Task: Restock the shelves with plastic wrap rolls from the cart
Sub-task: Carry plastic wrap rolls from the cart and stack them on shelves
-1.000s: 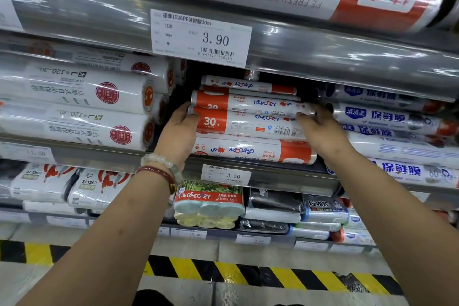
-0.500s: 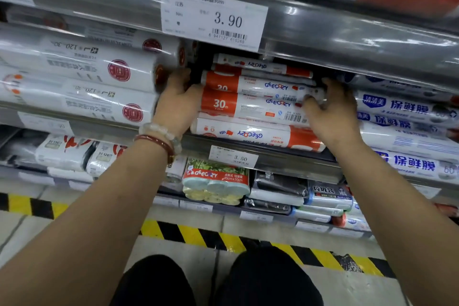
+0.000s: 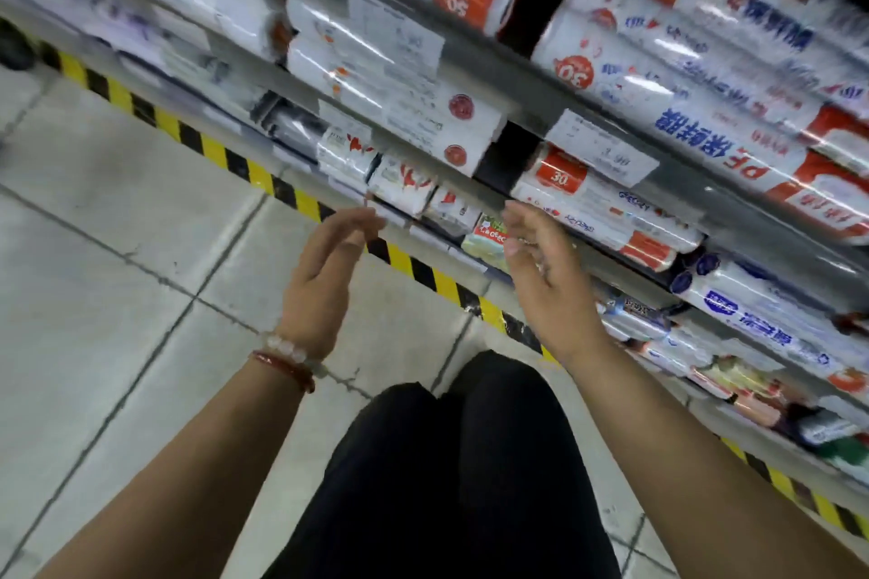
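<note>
The stack of orange-and-white plastic wrap rolls (image 3: 606, 212) lies on the middle shelf (image 3: 733, 221), right of centre. Both my hands hang in front of the shelving, apart from the rolls. My left hand (image 3: 324, 268), with bead bracelets at the wrist, is open with fingers spread and holds nothing. My right hand (image 3: 541, 268) is open too, palm facing left, just below and left of the orange rolls. The view is tilted and blurred. No cart is in view.
White rolls with red seals (image 3: 423, 108) fill the shelf to the left, blue-labelled rolls (image 3: 752, 310) the right. A price tag (image 3: 602, 153) hangs on the shelf rail. Yellow-black hazard tape (image 3: 225, 155) runs along the shelf base on the tiled floor. My dark trousers (image 3: 446, 475) are below.
Both hands have let go of the orange rolls and pulled back from the shelf, now open in the air. The camera has swung left and tilted down.
</note>
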